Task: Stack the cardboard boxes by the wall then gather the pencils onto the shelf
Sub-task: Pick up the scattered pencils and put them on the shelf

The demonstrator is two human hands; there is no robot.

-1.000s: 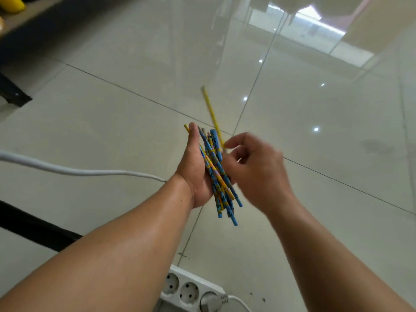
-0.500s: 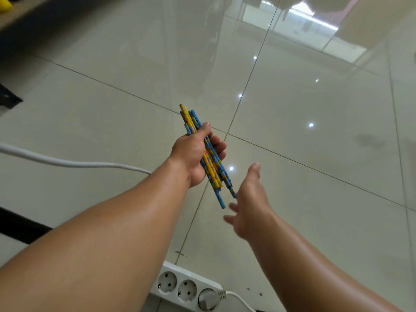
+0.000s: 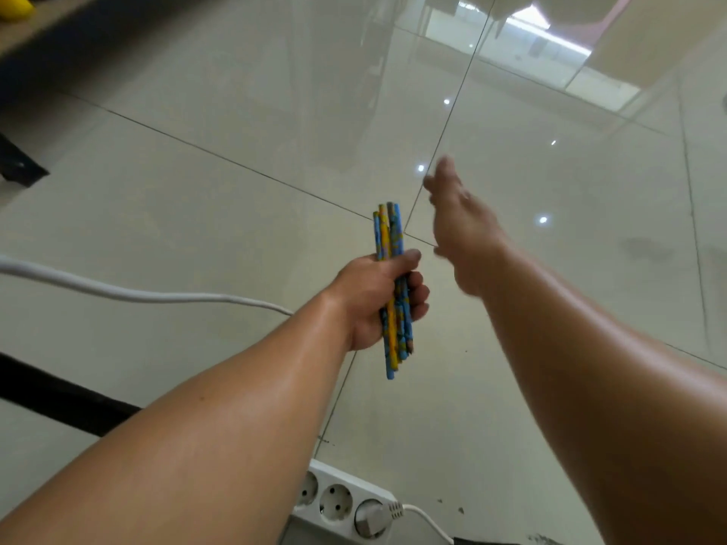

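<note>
My left hand (image 3: 373, 293) grips a bundle of several blue and yellow pencils (image 3: 389, 234), held nearly upright above the glossy tiled floor; their ends stick out above and below my fist. My right hand (image 3: 462, 230) hovers to the right of the bundle, a little further out, fingers stretched and blurred, holding nothing. No cardboard boxes are in view. A dark shelf edge (image 3: 47, 29) shows at the top left.
A white power strip (image 3: 346, 501) with a plug in it lies on the floor below my arms. A white cable (image 3: 130, 295) runs in from the left. A black bar (image 3: 55, 395) crosses the lower left, and a black foot (image 3: 17, 163) stands at the left edge.
My left hand closed round the pencils and turned the bundle upright. My right hand let go of a yellow pencil, dropped away, then rose forward past the bundle.
</note>
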